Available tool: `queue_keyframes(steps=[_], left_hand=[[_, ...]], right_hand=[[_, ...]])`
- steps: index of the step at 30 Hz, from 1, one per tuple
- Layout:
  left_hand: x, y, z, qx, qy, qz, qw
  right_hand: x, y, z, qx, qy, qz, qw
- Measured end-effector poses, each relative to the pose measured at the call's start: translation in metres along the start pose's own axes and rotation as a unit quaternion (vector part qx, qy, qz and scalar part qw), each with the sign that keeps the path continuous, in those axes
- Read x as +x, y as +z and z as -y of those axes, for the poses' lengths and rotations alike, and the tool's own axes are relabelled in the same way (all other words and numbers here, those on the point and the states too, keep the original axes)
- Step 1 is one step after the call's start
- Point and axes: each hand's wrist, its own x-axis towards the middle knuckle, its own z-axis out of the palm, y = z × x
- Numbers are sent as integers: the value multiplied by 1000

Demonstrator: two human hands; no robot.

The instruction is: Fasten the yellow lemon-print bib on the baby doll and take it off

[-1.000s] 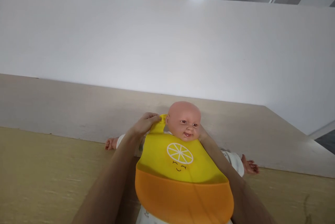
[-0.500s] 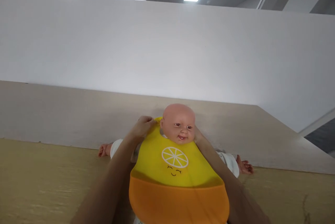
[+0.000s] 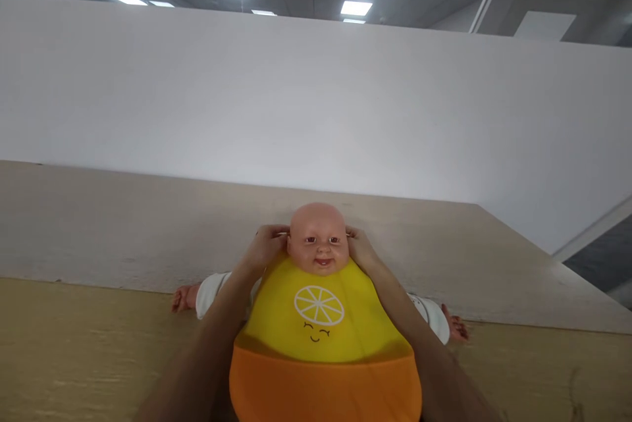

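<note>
A baby doll (image 3: 318, 221) in white sleeves lies face up, its arms spread out to both sides. Over its chest is a yellow bib (image 3: 360, 303) with a lemon-slice print, a smiling face and an orange pocket (image 3: 326, 389) along the bottom. At the doll's neck on the left, my left hand (image 3: 266, 247) is closed on the bib's neck strap, fingertips tucked behind the head. My right hand (image 3: 362, 249) is in the same place on the other side, fingers curled behind the neck on the strap. The strap ends are hidden behind the head.
Under the doll are a pale wooden surface (image 3: 123, 224) and a yellowish surface (image 3: 89, 349) nearer to me. A white partition (image 3: 306, 99) rises behind it. At the right, the pale surface ends in a slanted edge.
My left hand has brought the bib's strap in behind the neck, and my right hand now shows more beside the head. The doll's head has turned to face straight up toward me.
</note>
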Motion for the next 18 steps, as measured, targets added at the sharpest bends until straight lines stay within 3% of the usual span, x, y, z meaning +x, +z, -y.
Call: queue_keyframes(steps=[7, 12, 18], left_hand=[[5, -4, 3, 22, -11, -11, 1000], [5, -4, 2, 79, -8, -23, 997], [7, -5, 2, 182, 44, -40, 982]], right_hand=[[-11, 1, 20, 133, 97, 58, 985], [-10, 2, 18, 128, 103, 60, 985], [-6, 1, 12, 140, 110, 51, 983]])
